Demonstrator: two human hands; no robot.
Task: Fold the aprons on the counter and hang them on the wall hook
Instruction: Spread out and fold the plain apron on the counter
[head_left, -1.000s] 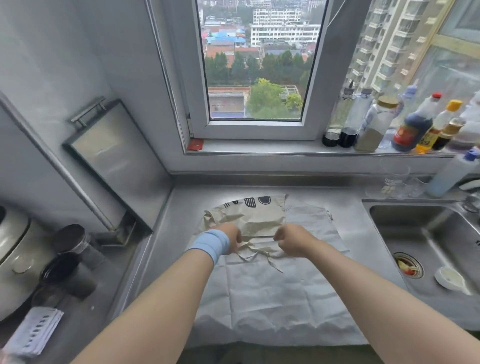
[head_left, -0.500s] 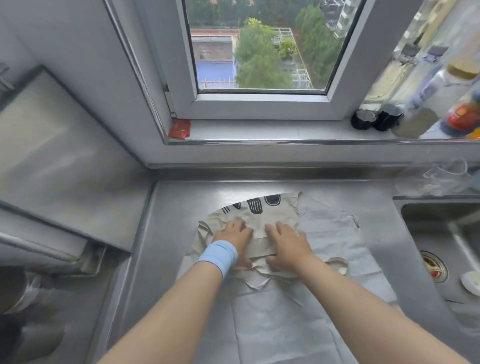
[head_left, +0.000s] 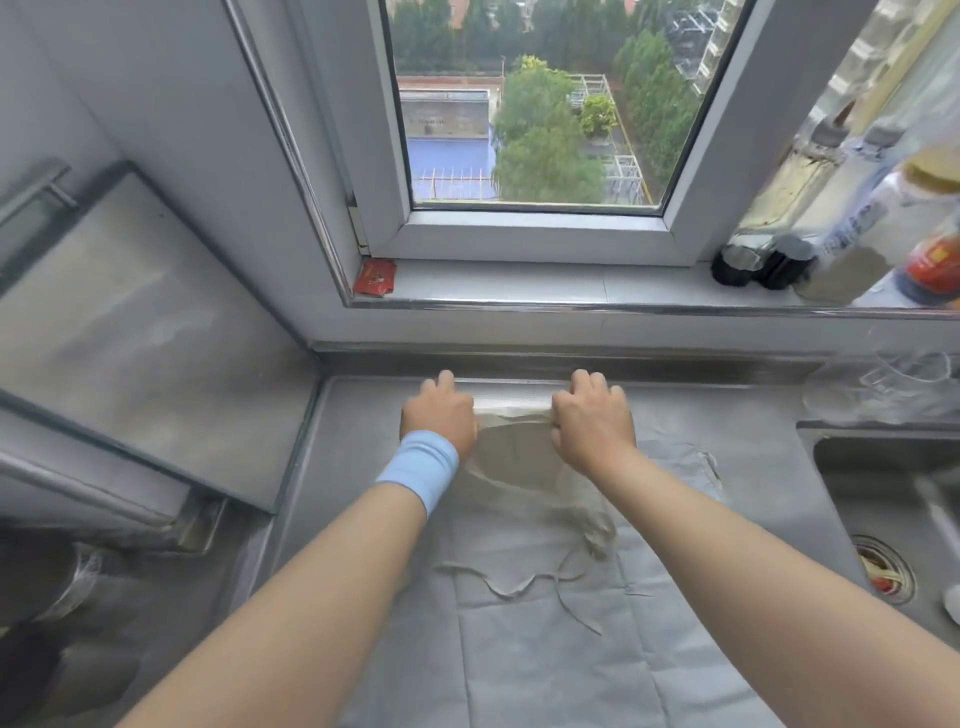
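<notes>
In the head view, the left hand (head_left: 441, 415), with a light blue wristband (head_left: 421, 473), and the right hand (head_left: 592, 426) are side by side at the far part of the steel counter (head_left: 353, 467), close to its raised back edge. Both have their fingers curled down, gripping the far edge of the beige apron (head_left: 519, 457), which runs taut between the two fists. From that edge the cloth falls back toward the person between the forearms, so its long axis runs from far to near. Its thin ties (head_left: 519, 584) trail loosely at the near end. It lies on a pale grey apron (head_left: 545, 665) spread flat over the counter and reaching the bottom edge. A steel board (head_left: 130, 322) leans against the left wall. The sink (head_left: 883, 493) is to the right, with clear glasses (head_left: 904, 379) behind it. On the window sill (head_left: 519, 286) sit a red packet (head_left: 375, 277) and blurred bottles (head_left: 753, 265).
</notes>
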